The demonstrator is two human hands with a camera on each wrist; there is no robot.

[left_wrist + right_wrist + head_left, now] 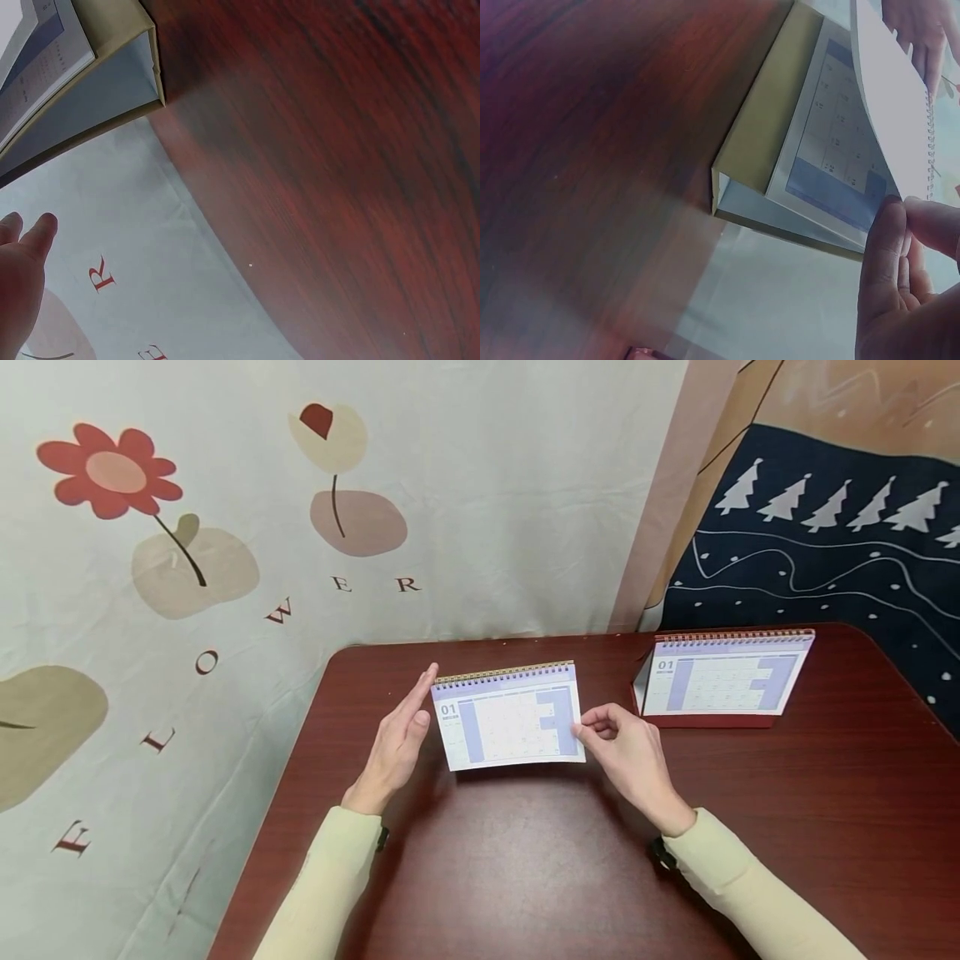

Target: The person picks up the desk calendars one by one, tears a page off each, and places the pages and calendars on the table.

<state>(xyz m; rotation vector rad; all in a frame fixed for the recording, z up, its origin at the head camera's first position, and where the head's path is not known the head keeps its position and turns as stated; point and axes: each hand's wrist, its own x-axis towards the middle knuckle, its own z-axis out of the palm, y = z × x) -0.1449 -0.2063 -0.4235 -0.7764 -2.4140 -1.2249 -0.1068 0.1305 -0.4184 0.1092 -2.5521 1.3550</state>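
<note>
A spiral-bound desk calendar with a "01" page facing me stands near the back of the table, seen in the head view. My right hand pinches its right edge between thumb and index finger. In the right wrist view the held page is lifted away from the pages beneath, above a yellowish stand. My left hand is upright beside the calendar's left edge, its fingers straight. The left wrist view catches only some of that hand's fingers, with the stand's corner above them.
To the right stands a second "01" calendar on a red base. Both are on a dark red wooden table with rounded back corners. Behind it hangs a pale cloth with printed flowers, and a dark tree-patterned one.
</note>
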